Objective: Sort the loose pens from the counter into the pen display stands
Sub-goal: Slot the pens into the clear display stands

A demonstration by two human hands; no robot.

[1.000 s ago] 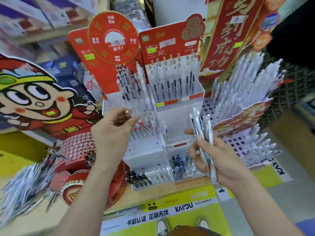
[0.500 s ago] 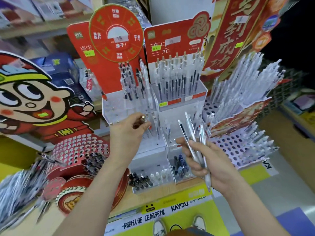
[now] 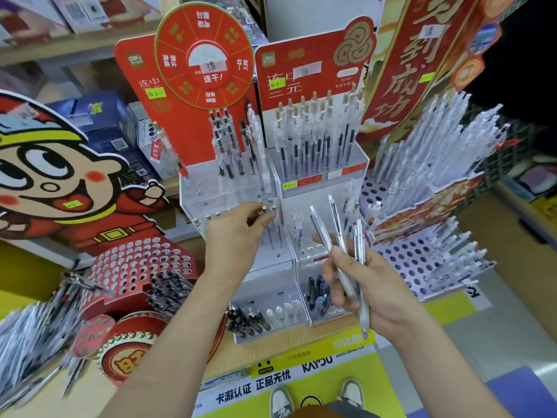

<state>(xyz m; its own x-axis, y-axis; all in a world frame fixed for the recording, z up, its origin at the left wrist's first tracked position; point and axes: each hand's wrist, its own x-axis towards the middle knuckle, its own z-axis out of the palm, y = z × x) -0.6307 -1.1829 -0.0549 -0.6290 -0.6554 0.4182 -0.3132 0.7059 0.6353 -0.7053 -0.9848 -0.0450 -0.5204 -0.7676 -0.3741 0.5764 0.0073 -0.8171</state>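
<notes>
The step in hand is seating one pen [image 3: 264,209] in the middle tier of the left stand [image 3: 208,191]. Your left hand [image 3: 235,236] pinches that pen just below its gold-tipped top. Thumb and fingertips [image 3: 269,219] are pressed together on it, and the other fingers are curled in behind. The pen stands about upright, with its top showing just above your fingertips. Its barrel runs down beside the standing pens [image 3: 279,233] of that tier, but I cannot tell whether the tip is in a hole.

Your right hand [image 3: 379,291] holds the supply. Its fingers are curled round a bunch [image 3: 339,233] of several pale pens, with the thumb laid across them. The tops fan up and away toward the right stand [image 3: 319,212], and the tips poke out below your palm. That hand hangs on the near side of the stands, apart from the left.

As I judge it, you should next lower the pinched pen straight down until the stand carries it. Then let go without knocking the close-set standing pens. After that, draw a single outer pen from the fanned bunch. Loose pens [image 3: 27,336] lie heaped on the counter [image 3: 271,339] at the near left, so plenty of sorting remains.
</notes>
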